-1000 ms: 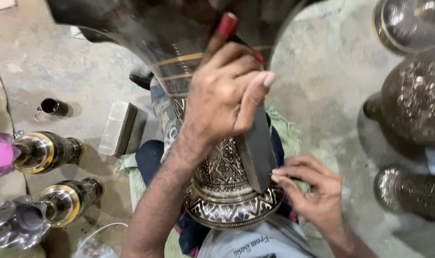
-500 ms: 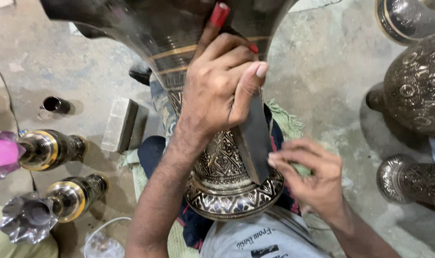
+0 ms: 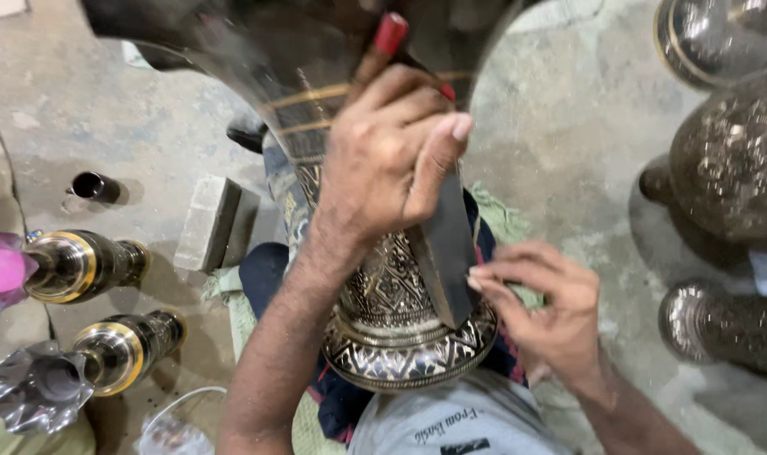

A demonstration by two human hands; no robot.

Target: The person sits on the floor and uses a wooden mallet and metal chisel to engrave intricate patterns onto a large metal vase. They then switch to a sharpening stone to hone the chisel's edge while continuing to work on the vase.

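Against the engraved vase [image 3: 392, 295] at centre, left hand [image 3: 396, 160] grips a red-handled tool [image 3: 389, 35], right hand [image 3: 543, 312] pinches a dark strip [image 3: 446, 244]; lower bands carved, upper flare plain.

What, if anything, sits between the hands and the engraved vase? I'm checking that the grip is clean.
Nothing visible. The left hand grips a red-handled tool against the engraved vase; the right hand pinches the dark flat strip lying on its side.
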